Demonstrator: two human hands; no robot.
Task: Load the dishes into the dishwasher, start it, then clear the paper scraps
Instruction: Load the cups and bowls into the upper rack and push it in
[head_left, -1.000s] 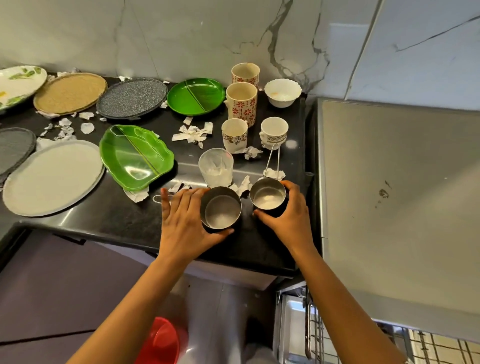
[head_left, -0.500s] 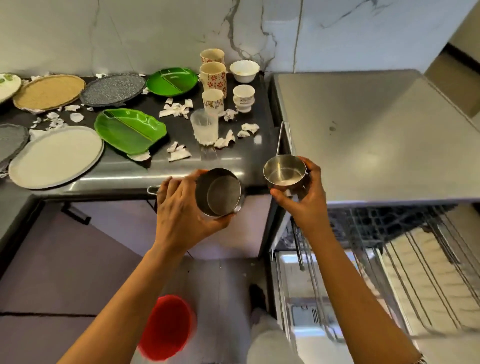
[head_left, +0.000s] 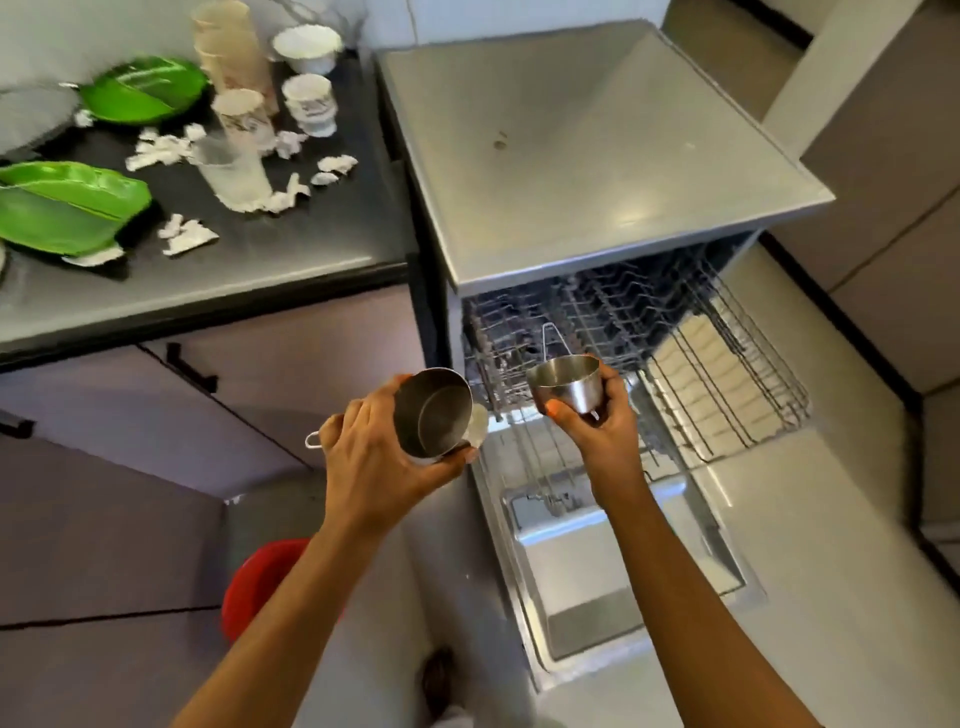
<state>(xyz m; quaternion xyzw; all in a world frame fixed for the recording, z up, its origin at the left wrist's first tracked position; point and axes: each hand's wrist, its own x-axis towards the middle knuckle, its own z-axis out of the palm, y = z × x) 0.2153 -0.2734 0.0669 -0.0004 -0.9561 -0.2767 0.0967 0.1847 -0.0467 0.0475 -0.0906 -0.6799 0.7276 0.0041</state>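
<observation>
My left hand (head_left: 374, 457) grips a steel measuring cup (head_left: 434, 413) tilted on its side, its wire handle end poking out left of my wrist. In my right hand (head_left: 602, 431) is a second steel cup (head_left: 566, 384), upright, its wire handle rising behind it. Both cups hang in the air in front of the open dishwasher (head_left: 597, 156), over the left edge of its pulled-out wire rack (head_left: 727, 364). The lowered door (head_left: 623, 571) lies below my right arm. On the black counter (head_left: 311, 244) paper scraps (head_left: 187, 236) lie among green plates (head_left: 67, 208), patterned mugs (head_left: 239, 62), a frosted glass (head_left: 234, 171) and a white bowl (head_left: 306, 47).
A red bin (head_left: 260, 587) stands on the floor under my left arm. Grey cabinet fronts with black handles (head_left: 192, 366) sit below the counter. Beige cabinets (head_left: 883, 156) flank the dishwasher on the right. A foot (head_left: 436, 675) shows near the door's left edge.
Both hands lifted the steel cups off the counter and carried them right and down to the open dishwasher rack. My view swung right toward the dishwasher.
</observation>
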